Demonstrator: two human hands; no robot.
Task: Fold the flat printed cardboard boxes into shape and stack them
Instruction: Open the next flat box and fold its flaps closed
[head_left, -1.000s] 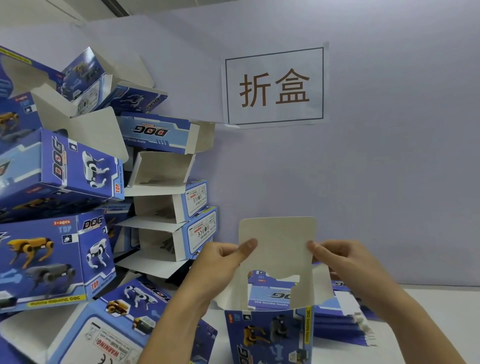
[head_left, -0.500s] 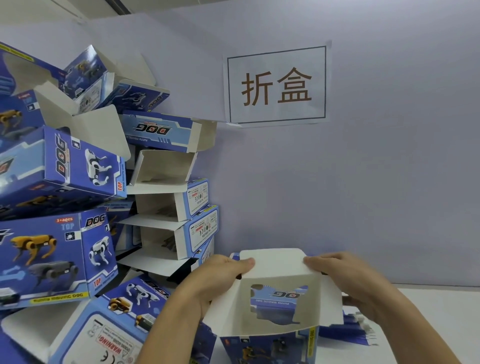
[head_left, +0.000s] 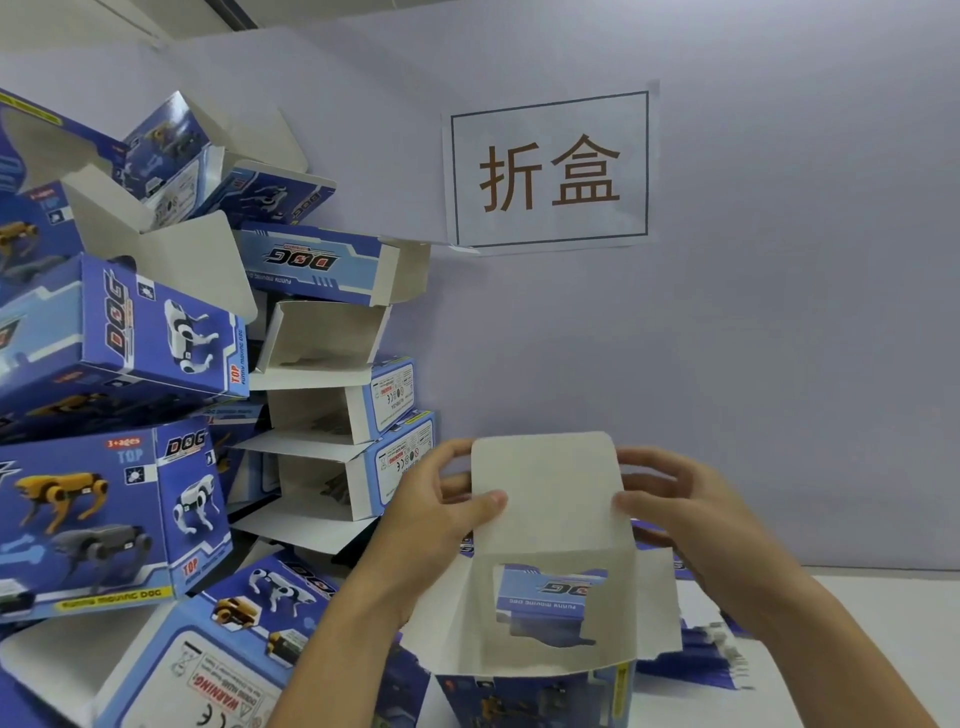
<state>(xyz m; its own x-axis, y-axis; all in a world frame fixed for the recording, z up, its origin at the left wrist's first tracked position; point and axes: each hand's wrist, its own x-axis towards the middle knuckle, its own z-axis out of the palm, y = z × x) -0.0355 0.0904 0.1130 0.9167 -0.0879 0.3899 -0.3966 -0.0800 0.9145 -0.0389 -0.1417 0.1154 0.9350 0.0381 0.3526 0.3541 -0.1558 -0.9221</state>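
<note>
- Leaning at far left, a pile (head_left: 156, 389) of folded glossy blue boxes rises against the wall, many with plain grey flaps open.
- Left hand (head_left: 441, 512) pinches the left edge of the box's upright rounded flap (head_left: 545, 493).
- Box (head_left: 540, 644), matte grey inside with a cut-out window, stands low centre.
- Right hand (head_left: 675, 512) pinches the flap's right edge.
- Flat blue boxes (head_left: 711, 649) lie on the white counter (head_left: 883, 649).
</note>
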